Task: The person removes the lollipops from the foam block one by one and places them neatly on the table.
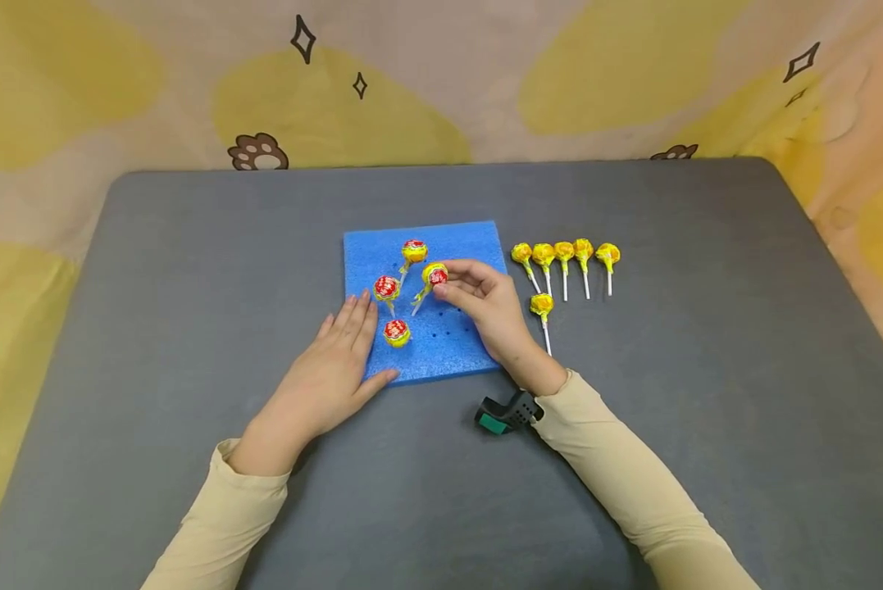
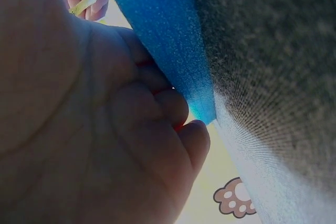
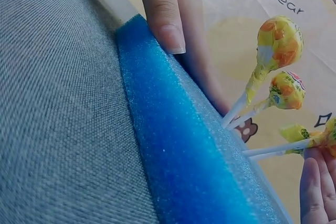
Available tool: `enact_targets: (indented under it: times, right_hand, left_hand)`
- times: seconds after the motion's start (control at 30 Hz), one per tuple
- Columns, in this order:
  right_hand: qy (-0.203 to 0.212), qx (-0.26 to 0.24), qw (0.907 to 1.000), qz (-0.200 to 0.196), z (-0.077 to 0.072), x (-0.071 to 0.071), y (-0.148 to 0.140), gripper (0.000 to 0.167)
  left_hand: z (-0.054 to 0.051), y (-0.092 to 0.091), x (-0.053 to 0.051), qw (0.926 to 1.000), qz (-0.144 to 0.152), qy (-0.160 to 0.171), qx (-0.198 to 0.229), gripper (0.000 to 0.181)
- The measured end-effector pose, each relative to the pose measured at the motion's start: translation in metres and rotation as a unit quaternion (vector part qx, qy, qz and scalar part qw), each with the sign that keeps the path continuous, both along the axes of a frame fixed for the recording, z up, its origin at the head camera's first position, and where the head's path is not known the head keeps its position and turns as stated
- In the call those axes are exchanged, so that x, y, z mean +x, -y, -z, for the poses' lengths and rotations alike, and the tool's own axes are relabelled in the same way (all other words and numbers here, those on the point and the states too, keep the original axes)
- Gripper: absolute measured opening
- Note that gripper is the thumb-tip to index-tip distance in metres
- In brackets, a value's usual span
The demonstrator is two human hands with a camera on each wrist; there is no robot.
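A blue foam board [image 1: 478, 356] with small dark holes lies on the grey table. Three yellow-and-red wrapped lollipops [image 1: 386, 288] stand in it on white sticks. My right hand [image 1: 494, 315] pinches another lollipop [image 1: 435, 277] by its wrapped head, over the middle of the board. In the right wrist view this lollipop's stick [image 3: 273, 149] slants down to the board's top; whether the tip is inside the foam I cannot tell. My left hand [image 1: 330, 373] rests along the board's left edge, fingers extended and thumb [image 3: 170, 38] at the front edge.
Right of the board, several loose lollipops [image 1: 564, 252] lie in a row on the table [image 1: 707, 369], with one more [image 1: 541, 305] just below them. A black-and-green wrist device [image 1: 507, 412] is at my right cuff. Patterned cloth [image 1: 485, 82] hangs behind the table.
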State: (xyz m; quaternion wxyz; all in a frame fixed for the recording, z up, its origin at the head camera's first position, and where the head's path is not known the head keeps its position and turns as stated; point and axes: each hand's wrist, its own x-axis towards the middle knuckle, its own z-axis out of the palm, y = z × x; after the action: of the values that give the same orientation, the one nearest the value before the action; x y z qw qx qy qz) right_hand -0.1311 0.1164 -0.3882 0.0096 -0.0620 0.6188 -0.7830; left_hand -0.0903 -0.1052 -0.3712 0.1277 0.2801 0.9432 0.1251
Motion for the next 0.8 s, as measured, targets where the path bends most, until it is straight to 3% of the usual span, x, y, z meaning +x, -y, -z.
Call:
enact_targets:
  times: [0.17, 0.57, 0.8]
  right_hand:
    - [-0.003, -0.011, 0.9999, 0.003, -0.001, 0.002, 0.001, 0.03]
    - [-0.073, -0.126, 0.9893, -0.007, 0.002, 0.025, -0.02, 0.022]
    - [-0.077, -0.131, 0.9882, -0.022, 0.006, 0.029, -0.024, 0.021]
  left_hand:
    - [0.0, 0.001, 0.0, 1.0, -0.002, 0.001, 0.0, 0.086]
    - [0.001, 0.0, 0.0, 0.9999, 0.004, -0.007, 0.007, 0.085]
    - [0.0, 0.0, 0.0, 0.9999, 0.004, -0.005, 0.008, 0.085]
